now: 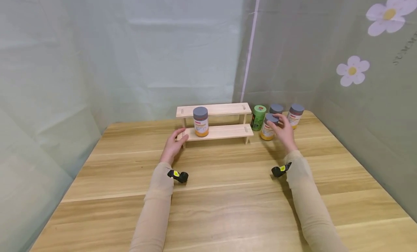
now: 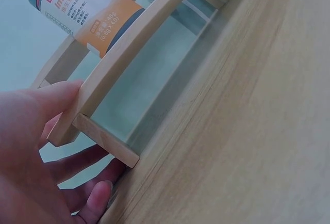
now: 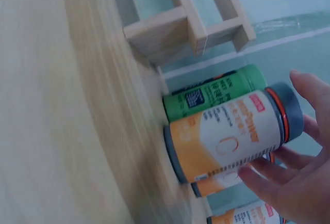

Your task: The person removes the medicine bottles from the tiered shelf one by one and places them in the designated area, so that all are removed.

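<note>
A two-tier wooden shelf (image 1: 224, 132) stands at the back of the table, with one grey-lidded supplement bottle (image 1: 201, 122) on its lower board. My left hand (image 1: 172, 145) grips the left end of that board. In the left wrist view its thumb lies over the board (image 2: 111, 72) and the other fingers curl below, by the leg (image 2: 108, 140). Right of the shelf, my right hand (image 1: 285, 133) holds another grey-lidded bottle (image 1: 267, 131) near its lid. In the right wrist view fingers lie along both sides of this white-and-orange bottle (image 3: 227, 133).
A green canister (image 1: 258, 118) stands between the shelf and the held bottle. Two more grey-lidded bottles stand behind it, one partly hidden (image 1: 276, 108) and one farther right (image 1: 295, 115). Hanging cloth (image 1: 182, 56) closes off the back and sides of the wooden table (image 1: 228, 208).
</note>
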`<act>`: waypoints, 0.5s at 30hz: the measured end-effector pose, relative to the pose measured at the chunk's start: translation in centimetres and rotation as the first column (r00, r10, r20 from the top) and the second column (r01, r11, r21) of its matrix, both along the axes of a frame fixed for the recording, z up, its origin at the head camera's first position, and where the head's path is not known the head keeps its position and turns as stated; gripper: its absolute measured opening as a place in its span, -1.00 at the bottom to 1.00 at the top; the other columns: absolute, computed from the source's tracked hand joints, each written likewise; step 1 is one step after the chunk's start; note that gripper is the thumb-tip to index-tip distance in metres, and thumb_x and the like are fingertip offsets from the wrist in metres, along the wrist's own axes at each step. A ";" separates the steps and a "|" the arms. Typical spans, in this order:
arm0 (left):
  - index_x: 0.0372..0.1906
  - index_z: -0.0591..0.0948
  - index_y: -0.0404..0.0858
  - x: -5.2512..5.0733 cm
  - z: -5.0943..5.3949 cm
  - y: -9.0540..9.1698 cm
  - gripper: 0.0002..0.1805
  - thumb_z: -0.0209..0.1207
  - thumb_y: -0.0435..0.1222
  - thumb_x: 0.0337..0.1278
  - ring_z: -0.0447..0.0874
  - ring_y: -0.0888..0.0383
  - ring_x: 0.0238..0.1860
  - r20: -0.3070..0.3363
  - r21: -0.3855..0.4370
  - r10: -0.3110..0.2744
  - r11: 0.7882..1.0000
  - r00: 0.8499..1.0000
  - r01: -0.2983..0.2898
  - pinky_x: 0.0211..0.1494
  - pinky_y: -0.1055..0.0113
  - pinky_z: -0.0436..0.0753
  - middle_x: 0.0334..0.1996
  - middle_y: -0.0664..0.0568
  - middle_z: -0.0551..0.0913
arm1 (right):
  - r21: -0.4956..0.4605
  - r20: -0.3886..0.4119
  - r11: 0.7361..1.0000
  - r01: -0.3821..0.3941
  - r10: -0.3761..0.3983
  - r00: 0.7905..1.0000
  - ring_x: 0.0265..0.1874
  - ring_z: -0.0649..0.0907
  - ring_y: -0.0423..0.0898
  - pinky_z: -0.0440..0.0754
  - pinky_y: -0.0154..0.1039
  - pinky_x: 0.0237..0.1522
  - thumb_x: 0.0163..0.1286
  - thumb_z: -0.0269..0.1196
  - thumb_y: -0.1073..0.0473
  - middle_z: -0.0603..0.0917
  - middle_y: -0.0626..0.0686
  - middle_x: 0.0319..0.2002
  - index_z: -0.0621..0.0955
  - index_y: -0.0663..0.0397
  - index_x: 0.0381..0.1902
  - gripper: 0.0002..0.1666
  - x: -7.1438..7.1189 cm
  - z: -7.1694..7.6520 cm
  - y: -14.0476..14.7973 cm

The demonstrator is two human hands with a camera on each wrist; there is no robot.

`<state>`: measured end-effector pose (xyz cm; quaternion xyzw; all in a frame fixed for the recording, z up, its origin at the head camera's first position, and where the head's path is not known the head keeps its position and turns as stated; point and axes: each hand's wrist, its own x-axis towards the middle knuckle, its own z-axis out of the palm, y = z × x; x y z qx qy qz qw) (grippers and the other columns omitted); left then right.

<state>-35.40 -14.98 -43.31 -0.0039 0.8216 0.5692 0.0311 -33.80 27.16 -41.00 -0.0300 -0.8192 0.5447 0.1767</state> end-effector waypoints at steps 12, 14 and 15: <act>0.40 0.35 -0.04 0.2 0.1 0.4 -0.44 0.10 -0.06 0.35 -0.05 -0.11 0.55 -0.011 0.031 0.010 0.999 1.000 -0.010 0.58 -0.08 -0.02 0.53 -0.04 0.13 | 0.113 -0.175 0.985 0.130 -0.109 0.979 0.45 0.20 0.16 0.09 0.14 0.49 0.33 0.27 0.08 0.24 0.23 0.41 0.41 0.19 0.26 -0.39 0.4 3.2 -1.9; 0.40 0.34 -0.04 0.2 0.0 0.4 -0.43 0.10 -0.06 0.35 -0.07 -0.10 0.56 -0.011 0.033 0.007 0.999 1.000 -0.007 0.58 -0.08 -0.02 0.53 -0.04 0.12 | 0.116 -0.200 0.983 0.139 -0.114 0.973 0.45 0.19 0.16 0.11 0.15 0.48 0.33 0.28 0.10 0.22 0.23 0.42 0.44 0.21 0.23 -0.43 0.7 3.9 -2.6; 0.40 0.34 -0.03 0.1 0.0 0.4 -0.43 0.10 -0.05 0.34 -0.07 -0.10 0.56 -0.009 0.032 0.009 0.999 1.000 -0.008 0.58 -0.07 -0.02 0.53 -0.03 0.12 | 0.120 -0.212 0.983 0.142 -0.114 0.971 0.45 0.20 0.17 0.13 0.16 0.47 0.32 0.28 0.11 0.23 0.23 0.42 0.45 0.22 0.21 -0.44 0.8 4.2 -3.1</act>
